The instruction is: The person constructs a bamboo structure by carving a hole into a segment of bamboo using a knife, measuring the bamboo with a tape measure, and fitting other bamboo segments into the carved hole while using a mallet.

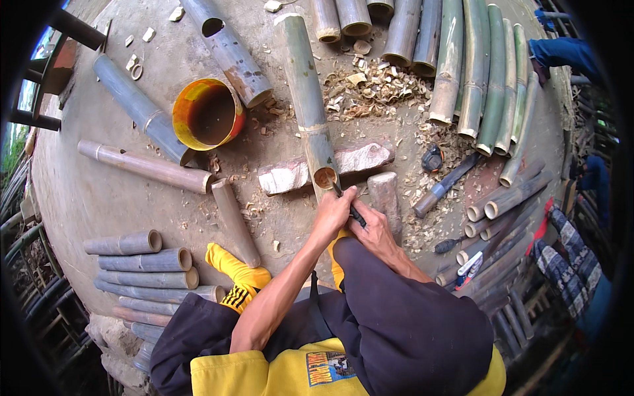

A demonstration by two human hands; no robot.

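Bamboo tube (306, 99) and dark-handled tool (358, 216) meet just beyond your hands, the tool's tip at the tube's open near end. Your left grip (333, 211) is closed around the tool's forward part; your right grip (372, 229) is curled round its black handle. Whether the tip bites inside the rim or only rests on it, you cannot tell from here, nor how firmly the hidden fingers press.

That tube lies across a pale block (370, 157) around the middle of the floor (168, 218), its other end toward the floor's far edge. Neither hand holds the tube and no clamp shows, so an off-centre push could roll it or slide it along the block. If the tip skids off the rim, your left fingers are closest to it, and your dark-trousered knee (353, 264) is just behind. Prying too hard could split the wall.

Farther out, shavings (376, 89) litter the floor toward its far edge, loose enough to slip on. Toward its far left corner, a yellow bucket (238, 125) holds dark liquid; a rolling tube might knock it.
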